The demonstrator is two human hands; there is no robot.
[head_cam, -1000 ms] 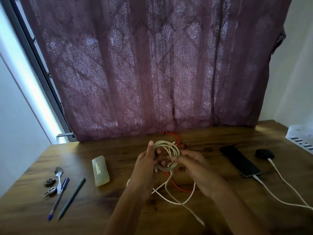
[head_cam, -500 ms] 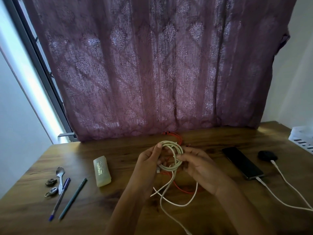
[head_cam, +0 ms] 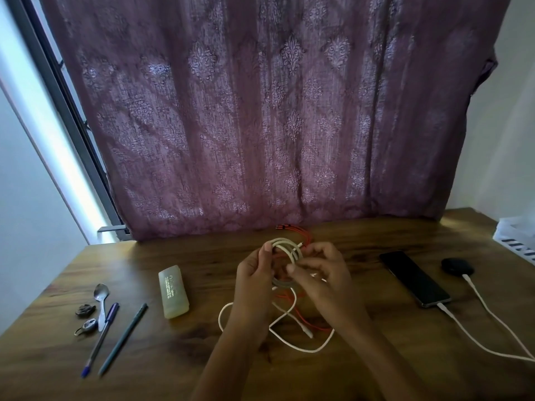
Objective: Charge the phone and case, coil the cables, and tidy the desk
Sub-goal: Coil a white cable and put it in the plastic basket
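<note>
Coiling occupies both hands. Left of the phone (head_cam: pixel 414 277), the left hand (head_cam: pixel 254 282) curls round the white coil (head_cam: pixel 285 250) so its loops hold together, while the right hand (head_cam: pixel 321 273) pinches a strand, likely to lay another turn. The slack tail (head_cam: pixel 301 350) lies on the counter (head_cam: pixel 202 357), left of the phone, crossing the red cable (head_cam: pixel 301 231). The phone and the case (head_cam: pixel 457 266) to its right are plugged in, so charging looks done.
</note>
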